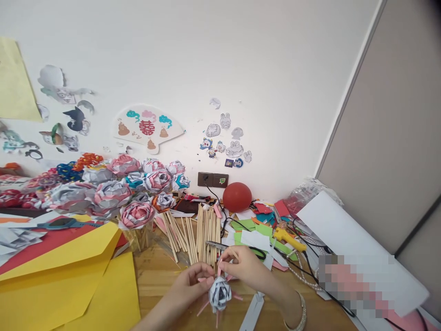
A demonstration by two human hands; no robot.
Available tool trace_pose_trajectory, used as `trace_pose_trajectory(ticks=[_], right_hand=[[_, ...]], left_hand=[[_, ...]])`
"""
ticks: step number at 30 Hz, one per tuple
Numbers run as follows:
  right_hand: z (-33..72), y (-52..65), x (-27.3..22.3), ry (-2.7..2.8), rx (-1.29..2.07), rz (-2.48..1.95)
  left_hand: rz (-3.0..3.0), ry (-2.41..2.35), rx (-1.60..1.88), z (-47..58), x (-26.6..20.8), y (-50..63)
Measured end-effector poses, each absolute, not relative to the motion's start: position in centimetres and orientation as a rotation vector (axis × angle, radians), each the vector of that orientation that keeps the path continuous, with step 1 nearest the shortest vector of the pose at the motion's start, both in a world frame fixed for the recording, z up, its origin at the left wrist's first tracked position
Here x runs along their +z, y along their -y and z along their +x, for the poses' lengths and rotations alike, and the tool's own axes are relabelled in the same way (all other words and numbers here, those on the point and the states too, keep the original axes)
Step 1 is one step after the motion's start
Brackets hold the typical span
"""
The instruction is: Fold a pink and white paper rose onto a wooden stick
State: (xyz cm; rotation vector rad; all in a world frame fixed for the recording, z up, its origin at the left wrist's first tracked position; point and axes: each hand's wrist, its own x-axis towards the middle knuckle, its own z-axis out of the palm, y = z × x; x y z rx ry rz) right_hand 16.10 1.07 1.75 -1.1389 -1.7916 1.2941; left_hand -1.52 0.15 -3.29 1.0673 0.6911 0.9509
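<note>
A small grey-white paper flower (219, 294) sits between my hands, with several narrow pink paper strips fanning out around it. My left hand (195, 285) is closed on the flower's left edge, thumb in front and fingers curled behind. With thumb and fingertips, my right hand (246, 266) pinches a pink paper strip (219, 267) at the flower's top. Just beyond the right hand lie scissors (216, 245) with dark handles, partly covered by that hand. A folded white paper strip (253, 312) lies on the wooden table (158, 280) below my right wrist.
Wooden sticks (208, 232) lie behind my hands. Finished paper roses (138, 214) crowd the back left, above yellow paper (69, 280). At right are a yellow glue gun (289, 239), black cables, coloured scraps and a white paper roll (358, 243). A red balloon (237, 196) rests against the wall.
</note>
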Motion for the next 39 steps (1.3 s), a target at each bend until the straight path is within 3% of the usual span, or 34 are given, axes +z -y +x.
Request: trace_pose_trajectory(ticks=[7, 24, 35, 39], right_hand=[[15.7, -1.7, 1.5, 1.643, 1.239, -1.233], [14.6, -1.4, 0.8, 1.529, 1.218, -1.32], [16.1, -1.9, 1.9, 1.653, 1.066, -1.049], [16.0, -1.6, 1.3, 1.679, 1.074, -1.026]], left_hand=[[1.191, -0.415, 0.907, -1.3, -2.3, 0.5], [1.632, -0.989, 1.083, -1.5, -1.2, 1.5], [1.906, -1.055, 1.424, -2.3, -1.4, 0.9], [2.066, -1.022, 1.39, -2.5, -1.9, 0.8]])
